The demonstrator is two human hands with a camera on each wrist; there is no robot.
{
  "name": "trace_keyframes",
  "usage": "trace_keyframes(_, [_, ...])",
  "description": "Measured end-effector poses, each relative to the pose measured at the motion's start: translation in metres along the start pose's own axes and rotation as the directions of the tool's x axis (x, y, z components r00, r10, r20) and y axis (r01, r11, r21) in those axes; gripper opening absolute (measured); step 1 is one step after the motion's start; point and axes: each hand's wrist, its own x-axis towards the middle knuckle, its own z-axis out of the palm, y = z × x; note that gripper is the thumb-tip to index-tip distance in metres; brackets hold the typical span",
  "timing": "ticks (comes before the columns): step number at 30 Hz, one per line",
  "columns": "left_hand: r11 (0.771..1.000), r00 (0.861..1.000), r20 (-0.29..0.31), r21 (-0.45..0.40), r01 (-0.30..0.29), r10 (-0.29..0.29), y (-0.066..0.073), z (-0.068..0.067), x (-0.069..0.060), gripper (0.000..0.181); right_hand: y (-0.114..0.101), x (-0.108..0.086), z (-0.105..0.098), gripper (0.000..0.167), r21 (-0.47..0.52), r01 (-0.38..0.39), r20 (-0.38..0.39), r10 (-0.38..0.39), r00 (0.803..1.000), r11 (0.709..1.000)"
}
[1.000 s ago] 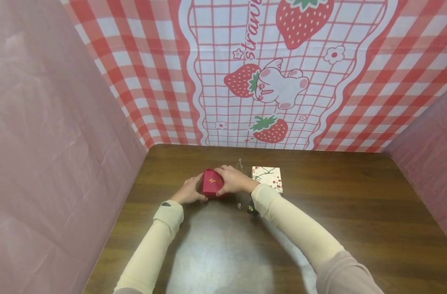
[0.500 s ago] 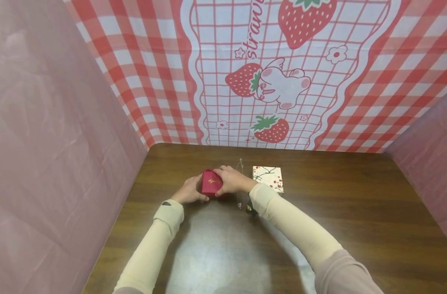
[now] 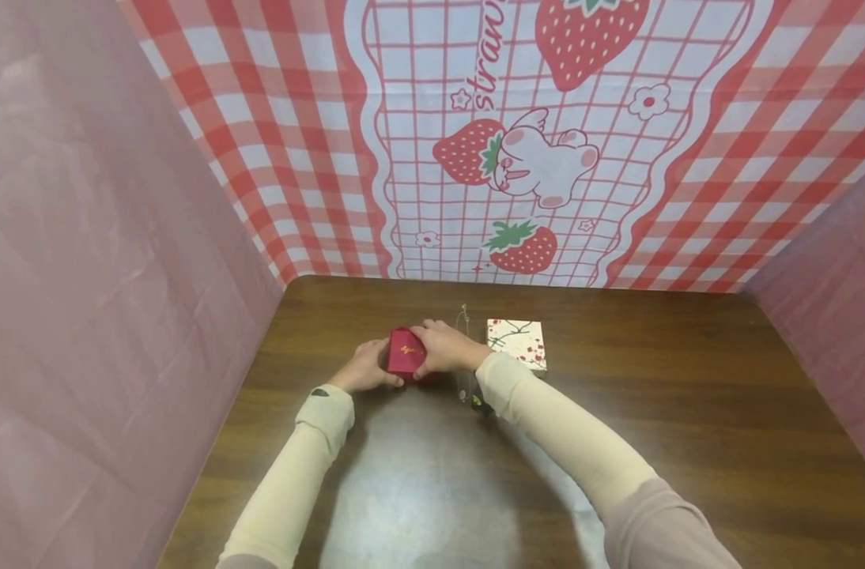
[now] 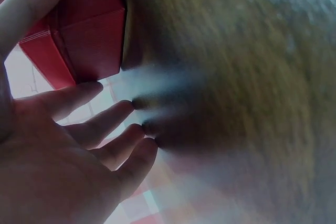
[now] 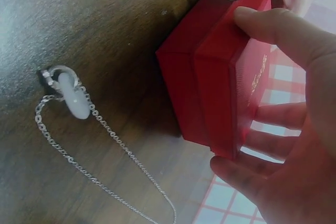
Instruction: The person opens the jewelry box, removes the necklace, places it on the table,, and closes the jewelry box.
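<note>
A small red jewelry box [image 3: 404,362] with gold script on its lid stands on the table between both hands, lid on. My left hand [image 3: 364,367] holds its left side between thumb and index finger; in the left wrist view the other fingers spread loosely. My right hand [image 3: 443,348] grips the lid, with the thumb on the near side and fingertips at the far edge. A silver chain necklace with a white pendant [image 5: 76,100] lies on the wood to the right of the box. The box's inside is hidden.
A cream box with a red flower and dark branch pattern [image 3: 516,344] lies right of the necklace. A small dark item [image 3: 481,405] shows beside the right wrist. Red checked cloth [image 3: 319,158] hangs behind the wooden table [image 3: 689,379], with pink cloth at both sides.
Both hands keep their hold on the red jewelry box. It has shifted very slightly left with the right hand, while the head view itself moves a little.
</note>
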Motion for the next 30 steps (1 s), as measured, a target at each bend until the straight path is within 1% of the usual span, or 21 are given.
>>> trace_keyframes(4, [1.0,1.0,-0.01,0.014,-0.017,0.017,0.0006,0.0,0.0005,0.077,-0.004,0.0009,-0.0024,0.09,-0.043,-0.003,0.007,0.004,1.0,0.999])
trace_keyframes(7, [1.0,1.0,-0.012,0.004,-0.017,0.017,0.001,0.0007,-0.0002,0.074,-0.0069,0.0007,-0.0039,0.091,-0.079,-0.006,0.019,0.007,1.0,0.997])
trace_keyframes(9, [0.999,1.0,-0.015,-0.033,-0.011,0.01,0.0021,0.0006,-0.0011,0.078,-0.0083,0.0002,-0.0048,0.091,-0.083,-0.012,0.03,0.015,0.999,0.996])
trace_keyframes(11, [0.997,1.0,-0.02,-0.074,0.013,-0.015,0.0036,0.0002,-0.0026,0.086,-0.0092,-0.0005,-0.0054,0.092,-0.079,-0.022,0.04,0.025,0.999,0.997])
trace_keyframes(14, [0.994,0.999,-0.039,-0.111,0.022,-0.027,0.0053,-0.0003,-0.0029,0.092,-0.0095,-0.0006,-0.0049,0.092,-0.071,-0.033,0.051,0.036,0.998,0.997])
trace_keyframes(16, [0.995,0.998,-0.055,-0.103,0.016,-0.021,0.0058,-0.0003,-0.0026,0.091,-0.0099,-0.0004,-0.0046,0.092,-0.071,-0.033,0.055,0.036,0.998,0.997])
trace_keyframes(17, [0.996,0.998,-0.062,-0.089,0.003,-0.009,0.0057,-0.0003,-0.002,0.089,-0.0101,-0.0001,-0.0043,0.093,-0.071,-0.032,0.057,0.036,0.998,0.997])
trace_keyframes(21, [0.998,0.997,-0.073,-0.065,-0.014,0.009,0.0061,-0.0007,-0.0012,0.084,-0.0108,0.0006,-0.0043,0.093,-0.075,-0.032,0.06,0.037,0.998,0.997])
trace_keyframes(27, [0.998,0.998,-0.059,-0.055,-0.011,0.008,0.0052,0.0017,0.001,0.083,-0.0088,0.0023,-0.0015,0.092,-0.092,-0.031,0.071,0.038,0.997,0.995])
trace_keyframes(30, [0.998,0.999,-0.049,-0.069,-0.002,-0.002,0.005,0.0032,0.002,0.083,-0.0078,0.0032,-0.0003,0.09,-0.098,-0.031,0.074,0.039,0.997,0.995])
